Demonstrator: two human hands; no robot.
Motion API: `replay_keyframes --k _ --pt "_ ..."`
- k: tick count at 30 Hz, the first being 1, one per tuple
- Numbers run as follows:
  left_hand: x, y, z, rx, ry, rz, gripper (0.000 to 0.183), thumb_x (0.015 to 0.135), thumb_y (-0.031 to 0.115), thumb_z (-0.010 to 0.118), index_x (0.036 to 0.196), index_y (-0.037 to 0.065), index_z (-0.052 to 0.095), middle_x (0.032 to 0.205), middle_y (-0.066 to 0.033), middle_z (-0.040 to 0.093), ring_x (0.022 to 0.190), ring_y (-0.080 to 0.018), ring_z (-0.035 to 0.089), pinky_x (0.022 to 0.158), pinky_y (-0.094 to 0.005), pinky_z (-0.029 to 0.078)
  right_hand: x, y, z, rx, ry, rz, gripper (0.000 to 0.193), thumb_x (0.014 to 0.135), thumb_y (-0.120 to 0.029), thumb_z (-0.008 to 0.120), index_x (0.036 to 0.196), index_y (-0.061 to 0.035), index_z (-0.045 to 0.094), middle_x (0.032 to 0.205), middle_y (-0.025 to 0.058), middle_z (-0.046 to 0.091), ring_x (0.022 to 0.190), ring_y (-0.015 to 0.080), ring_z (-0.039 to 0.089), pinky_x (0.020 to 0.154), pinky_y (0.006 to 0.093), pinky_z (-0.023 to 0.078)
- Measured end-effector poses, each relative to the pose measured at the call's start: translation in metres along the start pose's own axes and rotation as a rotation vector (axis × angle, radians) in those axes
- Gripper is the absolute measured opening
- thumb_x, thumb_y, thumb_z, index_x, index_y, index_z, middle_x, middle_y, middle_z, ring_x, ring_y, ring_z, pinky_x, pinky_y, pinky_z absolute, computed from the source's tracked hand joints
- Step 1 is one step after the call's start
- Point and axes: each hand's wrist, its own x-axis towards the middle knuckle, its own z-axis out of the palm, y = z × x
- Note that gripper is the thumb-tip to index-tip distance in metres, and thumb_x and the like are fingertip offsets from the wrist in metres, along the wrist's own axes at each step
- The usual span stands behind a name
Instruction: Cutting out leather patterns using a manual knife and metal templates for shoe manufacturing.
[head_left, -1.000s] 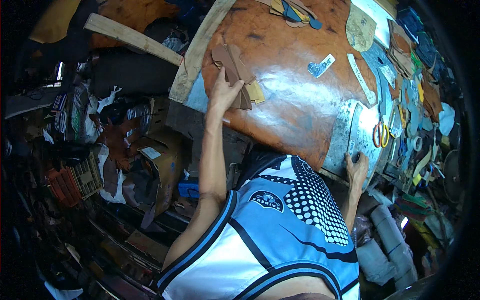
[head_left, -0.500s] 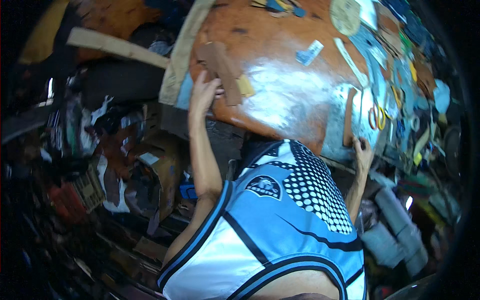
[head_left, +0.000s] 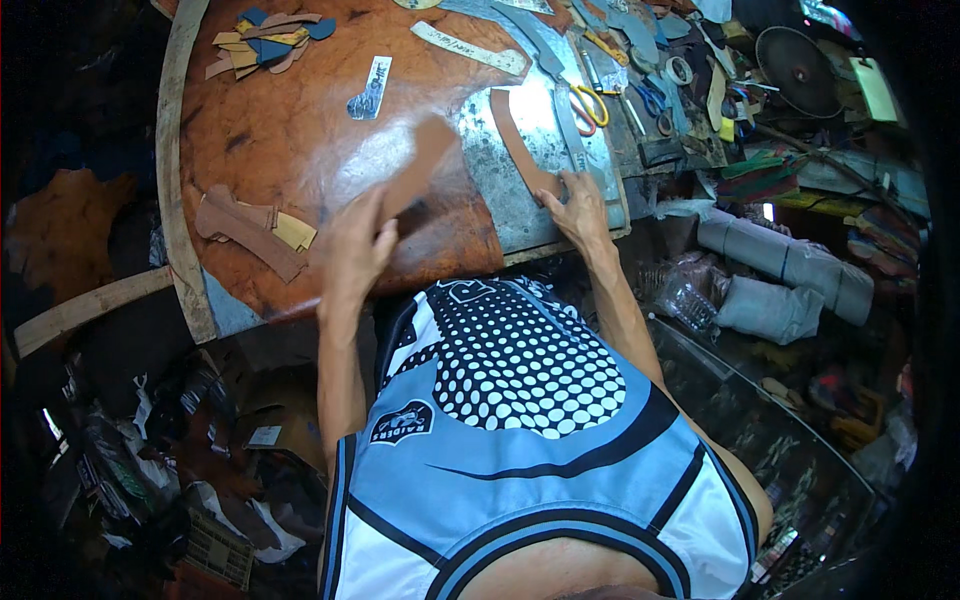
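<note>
My left hand (head_left: 357,240) is closed on a flat brown leather strip (head_left: 425,150), slightly smeared by motion, which it carries over the leather-covered part of the table. My right hand (head_left: 583,212) pinches the near end of a curved brown leather strip (head_left: 512,138), which lies on a scuffed metal sheet (head_left: 478,165). To the left of my left hand, a small stack of brown leather strips (head_left: 250,238) rests on the table with pale yellow pieces (head_left: 295,231) partly beneath.
Scissors with yellow and red handles (head_left: 590,108) lie beyond my right hand. Farther back are a long pale template (head_left: 468,48), a small marked template (head_left: 371,90) and a heap of coloured scraps (head_left: 268,42). Wrapped rolls (head_left: 785,258) lie at right, below table height.
My left hand has left the stack and moved right with a leather strip in it. My right hand stays at the end of the curved strip. The view has swung to the right.
</note>
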Motion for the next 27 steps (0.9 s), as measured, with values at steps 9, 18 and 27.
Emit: replay_keyframes --k 9,18,27 --pt "0.03 -0.008 0.034 0.266 -0.165 0.328 0.051 0.076 -0.001 0.067 0.126 0.01 0.059 0.129 -0.0124 0.057 0.135 -0.0352 0.041 0.114 -0.0562 0.025 0.006 -0.042 0.011 0.364 0.033 -0.312 0.034 0.087 -0.014 0.062 0.119 -0.0014 0.062 0.112 0.0189 0.061 0.101 0.0367 0.062 0.088 0.0443 0.049" --pt "0.093 0.034 0.019 0.526 -0.071 0.686 0.057 0.081 0.003 0.066 0.134 0.022 0.055 0.151 -0.0078 0.042 0.144 -0.0288 0.03 0.12 -0.0478 0.021 0.008 -0.041 0.005 0.726 -0.145 -0.135 0.02 0.089 -0.014 0.063 0.1 0.0007 0.071 0.09 0.012 0.071 0.081 0.0207 0.065 0.074 0.0324 0.052" --pt "0.081 0.004 -0.046 0.492 0.258 0.406 0.047 0.087 0.006 0.063 0.134 0.012 0.057 0.145 -0.0102 0.049 0.139 -0.0303 0.039 0.117 -0.0471 0.026 0.031 0.019 0.02 0.668 -0.17 0.321 0.022 0.086 -0.012 0.063 0.1 0.0006 0.073 0.085 0.011 0.072 0.073 0.0159 0.064 0.068 0.0308 0.051"
